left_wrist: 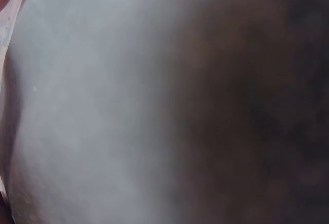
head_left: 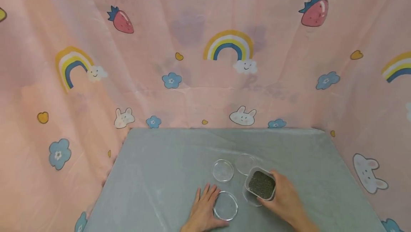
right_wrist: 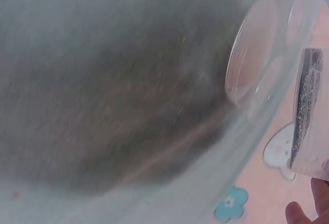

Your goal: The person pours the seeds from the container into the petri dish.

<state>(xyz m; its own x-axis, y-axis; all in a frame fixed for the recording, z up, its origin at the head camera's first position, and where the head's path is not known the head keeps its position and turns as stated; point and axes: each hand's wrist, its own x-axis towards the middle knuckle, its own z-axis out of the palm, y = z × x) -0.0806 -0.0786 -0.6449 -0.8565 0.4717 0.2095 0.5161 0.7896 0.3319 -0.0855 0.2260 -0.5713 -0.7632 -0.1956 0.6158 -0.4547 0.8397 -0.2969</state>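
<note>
My right hand (head_left: 288, 199) grips a small clear plastic tub (head_left: 257, 168) by its right side, fingers at the far edge and thumb at the near one. Dark green, fine-grained material (head_left: 262, 185) fills it. The tub overlaps a clear petri dish (head_left: 251, 200) in the head view, partly hiding it. To the left, my left hand (head_left: 203, 211) rests on the table around another petri dish (head_left: 226, 206), fingers mostly straight along its left rim and thumb at its near side. In the right wrist view the tub (right_wrist: 314, 152) stands at the right edge, above fingertips (right_wrist: 298, 213).
Two more clear round dishes lie farther back on the grey cloth, one on the left (head_left: 223, 170) and one on the right (head_left: 245, 164). The grey-covered table (head_left: 160, 168) meets a pink patterned curtain (head_left: 192, 96) behind and at the sides. The left wrist view is mostly blurred.
</note>
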